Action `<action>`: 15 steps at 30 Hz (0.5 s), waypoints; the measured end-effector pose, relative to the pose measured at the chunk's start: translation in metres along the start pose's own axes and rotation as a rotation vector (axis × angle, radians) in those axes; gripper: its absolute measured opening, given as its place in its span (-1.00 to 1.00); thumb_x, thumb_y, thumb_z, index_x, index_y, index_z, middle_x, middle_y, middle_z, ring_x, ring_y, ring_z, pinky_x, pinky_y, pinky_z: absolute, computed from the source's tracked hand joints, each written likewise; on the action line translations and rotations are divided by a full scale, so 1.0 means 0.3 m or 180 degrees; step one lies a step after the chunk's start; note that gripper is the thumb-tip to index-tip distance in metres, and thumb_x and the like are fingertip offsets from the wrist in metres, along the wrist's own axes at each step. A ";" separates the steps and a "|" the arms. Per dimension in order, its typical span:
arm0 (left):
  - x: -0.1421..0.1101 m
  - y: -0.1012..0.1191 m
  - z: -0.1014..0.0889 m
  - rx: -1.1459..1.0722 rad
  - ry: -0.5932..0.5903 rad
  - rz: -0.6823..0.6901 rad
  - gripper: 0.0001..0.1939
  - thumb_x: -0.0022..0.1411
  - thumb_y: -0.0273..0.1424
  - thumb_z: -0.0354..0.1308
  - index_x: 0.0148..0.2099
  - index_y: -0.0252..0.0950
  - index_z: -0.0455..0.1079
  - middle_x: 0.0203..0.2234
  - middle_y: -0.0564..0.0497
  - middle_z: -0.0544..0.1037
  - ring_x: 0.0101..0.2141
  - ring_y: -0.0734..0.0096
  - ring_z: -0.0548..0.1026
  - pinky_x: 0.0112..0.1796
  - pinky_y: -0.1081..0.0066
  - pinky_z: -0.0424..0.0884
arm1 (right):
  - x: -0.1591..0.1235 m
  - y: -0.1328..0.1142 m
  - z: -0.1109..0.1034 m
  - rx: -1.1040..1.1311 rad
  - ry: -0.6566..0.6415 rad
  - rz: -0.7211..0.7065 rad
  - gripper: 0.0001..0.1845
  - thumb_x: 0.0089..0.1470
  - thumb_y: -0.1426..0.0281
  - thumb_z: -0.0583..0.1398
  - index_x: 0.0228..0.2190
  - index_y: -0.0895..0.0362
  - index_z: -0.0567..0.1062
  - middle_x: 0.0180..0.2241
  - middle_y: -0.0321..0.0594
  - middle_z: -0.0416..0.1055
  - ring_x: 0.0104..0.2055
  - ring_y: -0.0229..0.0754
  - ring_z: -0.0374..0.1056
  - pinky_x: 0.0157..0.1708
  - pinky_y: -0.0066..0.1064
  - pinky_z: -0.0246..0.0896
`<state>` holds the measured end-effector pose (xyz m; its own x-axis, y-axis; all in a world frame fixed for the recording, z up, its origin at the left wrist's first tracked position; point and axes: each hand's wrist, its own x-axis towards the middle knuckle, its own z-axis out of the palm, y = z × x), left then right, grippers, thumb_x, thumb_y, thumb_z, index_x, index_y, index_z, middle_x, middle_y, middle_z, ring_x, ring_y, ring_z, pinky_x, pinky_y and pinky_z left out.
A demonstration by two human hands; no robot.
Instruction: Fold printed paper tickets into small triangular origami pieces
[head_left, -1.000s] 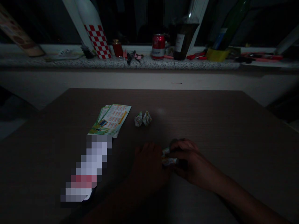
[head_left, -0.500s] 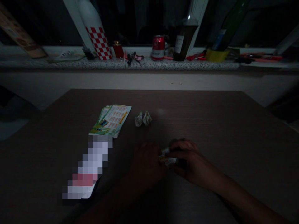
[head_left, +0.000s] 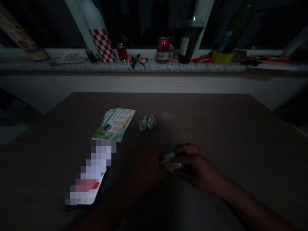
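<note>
Grasping a printed paper (head_left: 172, 166) at the frame's lower centre with our right hand (head_left: 196, 165), perhaps for steadiness, we cannot tell whether our left hand (head_left: 148, 165) grips too.

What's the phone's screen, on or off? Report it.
On: the phone's screen glows white against the dark table. Pixelation hides most of what it displays.

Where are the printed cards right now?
In the head view, the printed cards lie left of center on the table, beyond the phone and left of two folded papers.
</note>
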<state>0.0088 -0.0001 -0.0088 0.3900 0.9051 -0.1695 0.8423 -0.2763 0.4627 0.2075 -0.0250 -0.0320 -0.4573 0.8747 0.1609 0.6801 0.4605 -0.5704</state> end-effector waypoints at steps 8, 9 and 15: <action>0.006 -0.016 -0.026 -0.0097 -0.0125 -0.0164 -0.78 0.00 -0.53 0.08 -0.24 -0.28 0.39 -0.30 -0.02 0.52 -0.28 0.30 0.48 -0.32 0.39 0.34 | 0.001 0.001 -0.001 -0.0007 0.0027 -0.0035 -0.61 -0.08 0.47 0.32 -0.16 -0.08 0.55 -0.16 -0.27 0.42 -0.07 -0.05 0.29 0.00 -0.15 0.06; 0.007 -0.018 -0.029 -0.0128 -0.0146 -0.0155 -0.78 0.00 -0.55 0.07 -0.25 -0.28 0.39 -0.30 -0.01 0.52 -0.29 0.30 0.48 -0.32 0.40 0.33 | 0.001 0.000 -0.002 -0.0002 0.0018 -0.0020 -0.61 -0.08 0.47 0.32 -0.16 -0.08 0.55 -0.16 -0.26 0.42 -0.06 -0.05 0.29 0.00 -0.15 0.06; 0.011 -0.055 -0.034 -0.0141 0.0120 -0.0057 -0.77 0.05 -0.61 -0.02 -0.29 -0.28 0.40 -0.33 -0.01 0.50 -0.29 0.32 0.46 -0.29 0.39 0.31 | -0.002 -0.011 -0.015 0.0034 -0.0104 0.0043 -0.59 -0.08 0.46 0.33 -0.14 -0.05 0.53 -0.13 -0.26 0.40 -0.04 -0.06 0.25 0.03 -0.17 0.03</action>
<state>-0.0076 0.0106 -0.0081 0.3600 0.9216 -0.1454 0.8315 -0.2462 0.4980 0.2081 -0.0264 -0.0267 -0.4667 0.8753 0.1268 0.6802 0.4469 -0.5810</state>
